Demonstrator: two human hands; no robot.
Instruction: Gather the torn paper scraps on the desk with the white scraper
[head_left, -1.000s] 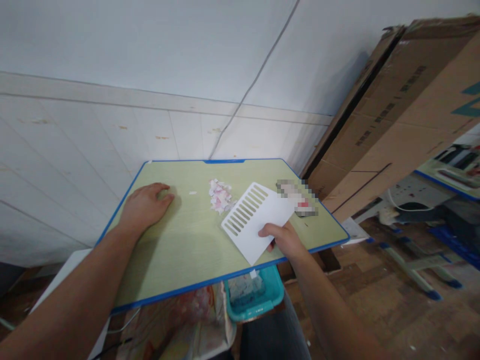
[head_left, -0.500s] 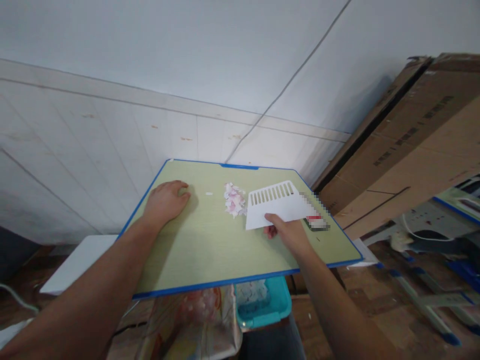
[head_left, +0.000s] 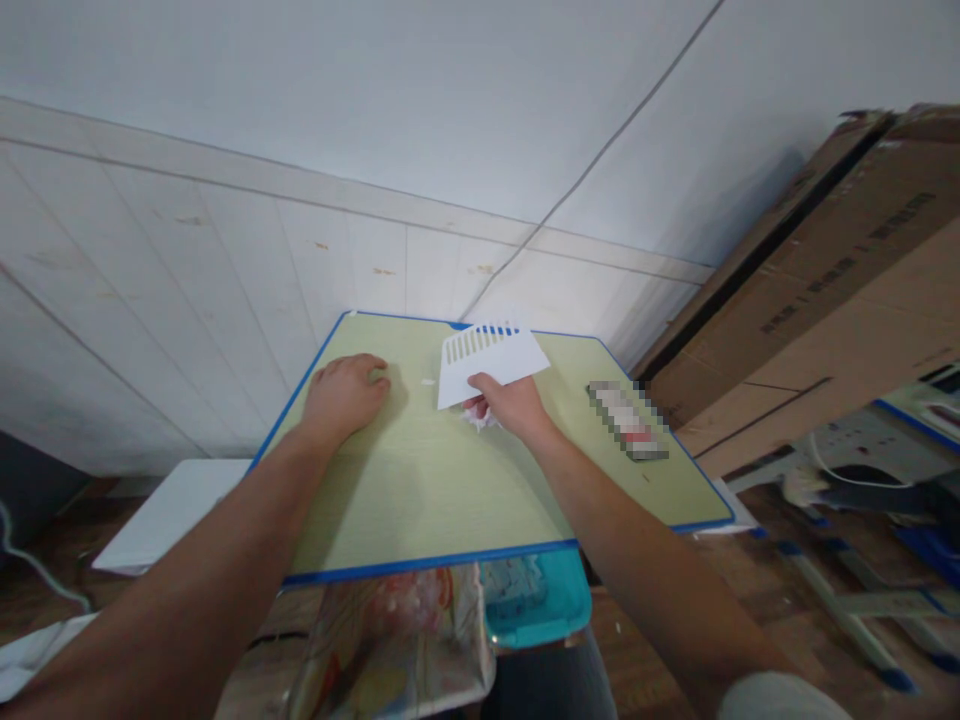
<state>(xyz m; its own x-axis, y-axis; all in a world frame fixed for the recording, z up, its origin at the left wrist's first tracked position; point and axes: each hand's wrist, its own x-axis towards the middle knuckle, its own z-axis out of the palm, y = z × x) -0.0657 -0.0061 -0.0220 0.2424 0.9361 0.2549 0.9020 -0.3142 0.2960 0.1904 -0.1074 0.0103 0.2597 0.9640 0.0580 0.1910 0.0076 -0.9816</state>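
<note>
A: What's new at the table?
B: Right hand (head_left: 514, 405) has swung leftward. It grips a flat white sheet with a row of rounded slots (head_left: 506, 362), thumb on top, and has carried it from beside the pixelated rectangular item (head_left: 624, 420) to over the small heap of pinkish-white paper scraps (head_left: 482, 421).
A: Effect?
B: Sheet and hand now hide most of the heap; a few scraps show below the fingers. Whether fingers touch them, can't tell. Sheet sits tilted, slots toward the wall.
A: Left hand (head_left: 349, 395)?
B: Unmoved. Resting on the pale green, blue-edged table (head_left: 420, 500), fingers loosely bent, nothing seen in it. A tiny white slip (head_left: 428, 382) lies between it and the sheet.
</note>
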